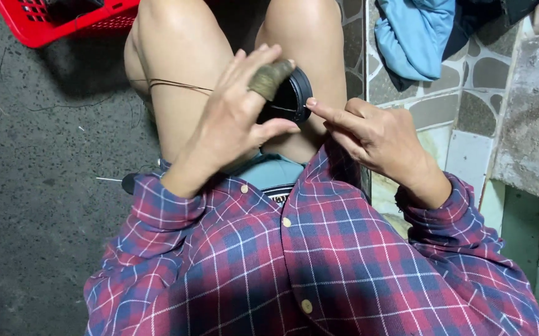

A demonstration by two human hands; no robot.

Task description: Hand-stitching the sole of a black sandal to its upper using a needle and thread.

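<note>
Head view: a seated person works on a small black round part over their lap.
Black round part [289,99]: a disc-like ring with a raised rim, held between the knees, just above the lap.
How it will handle: it looks light, stiff and smooth, likely hard plastic or rubber; the rim seems the best place to take hold, since the flat face could slip.
Thin thread [179,86]: a fine brown strand runs from the part leftward across the thigh; it looks soft, limp and easy to snag or snap.
Left hand [238,118]: its grip is clamped on the black round part, thumb below and fingers curled over the top edge; one finger wears a dull green wrap [271,79].
Right hand [369,134]: fingers loosely apart, forefinger extended with its tip touching the rim; it holds nothing that I can make out.
Clothing: plaid shirt [319,261] in red and blue.
Surroundings: red basket [52,25] on the dark floor at upper left; light blue cloth [415,34] on the stone-patterned floor at upper right.
</note>
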